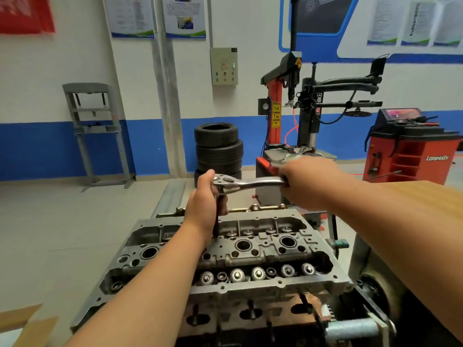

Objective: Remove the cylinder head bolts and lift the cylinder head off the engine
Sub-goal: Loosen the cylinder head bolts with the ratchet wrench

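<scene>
Left hand (204, 196) grips ratchet (248, 183) head and its extension; right hand (307, 182) grips the handle, above cylinder head (250, 249).

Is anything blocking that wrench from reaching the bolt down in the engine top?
Nothing visible does. The right hand grips the wrench, the left hand grips the dark bar under it, and that bar runs down into the cylinder head. The bolt is hidden by the left wrist.

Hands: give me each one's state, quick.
Left hand: grips the extension under the ratchet.
Right hand: grips the ratchet handle.
</scene>
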